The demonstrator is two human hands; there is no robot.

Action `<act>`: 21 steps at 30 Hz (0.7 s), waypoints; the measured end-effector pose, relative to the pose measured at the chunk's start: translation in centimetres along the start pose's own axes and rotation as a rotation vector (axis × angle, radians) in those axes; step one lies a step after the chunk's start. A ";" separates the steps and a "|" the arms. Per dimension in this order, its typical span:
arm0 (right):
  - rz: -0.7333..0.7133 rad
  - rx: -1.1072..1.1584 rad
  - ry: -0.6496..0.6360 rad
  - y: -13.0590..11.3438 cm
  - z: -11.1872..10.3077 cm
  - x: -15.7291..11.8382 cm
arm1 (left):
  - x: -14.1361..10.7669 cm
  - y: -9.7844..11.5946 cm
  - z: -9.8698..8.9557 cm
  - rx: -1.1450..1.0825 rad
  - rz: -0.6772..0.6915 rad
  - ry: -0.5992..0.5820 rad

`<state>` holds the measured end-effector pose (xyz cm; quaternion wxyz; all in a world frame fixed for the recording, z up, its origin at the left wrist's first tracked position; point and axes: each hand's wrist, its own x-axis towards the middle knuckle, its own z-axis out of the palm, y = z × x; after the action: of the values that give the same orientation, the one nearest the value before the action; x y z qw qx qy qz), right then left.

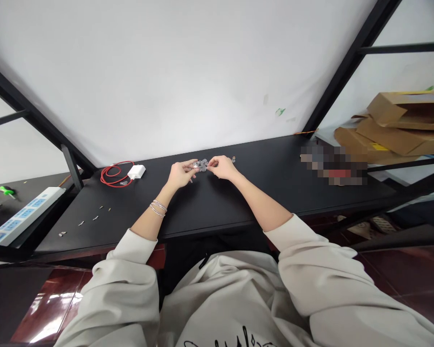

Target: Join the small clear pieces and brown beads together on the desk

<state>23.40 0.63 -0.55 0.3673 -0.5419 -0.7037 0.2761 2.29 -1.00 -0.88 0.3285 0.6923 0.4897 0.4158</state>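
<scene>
Above the far half of the black table (202, 207), a small clear plastic piece with a knobbly outline (202, 165) is held between my hands. My left hand (182, 173) grips its left side with thumb and fingers. From the other side, my right hand (222, 167) pinches at its right edge; whether a smaller part sits in those fingertips cannot be made out. Just beyond my right hand lie a few tiny bits (233, 159) on the table.
To the left lie a coiled red cable (110, 182) and a white charger (136, 171). Several tiny parts (96, 218) are scattered at the front left. Farther left are a power strip (27, 217) and a green screwdriver (7, 191). Cardboard boxes (386, 137) and a pixelated area are at right.
</scene>
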 end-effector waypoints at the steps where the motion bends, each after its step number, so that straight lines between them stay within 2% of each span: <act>1: 0.009 0.057 -0.017 -0.1 0.1 -0.1 | 0.0 0.0 0.0 0.010 0.004 -0.003; 5: 0.056 0.265 -0.063 -0.5 0.3 -0.4 | -0.1 -0.1 -0.1 0.033 0.016 -0.024; 12: 0.076 0.421 -0.094 -1.1 0.6 -0.4 | -0.3 0.5 -0.3 0.138 -0.009 -0.085; 16: 0.045 0.442 -0.119 -1.2 0.8 -0.4 | -0.5 0.9 -0.1 0.145 -0.045 -0.162; 21: 0.036 0.408 -0.123 -1.0 1.0 -0.5 | -0.5 0.8 0.2 0.060 -0.032 -0.192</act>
<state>22.08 -0.08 -0.40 0.4209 -0.4511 -0.6443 0.4519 2.68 -1.69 -0.35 0.3597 0.7306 0.4790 0.3275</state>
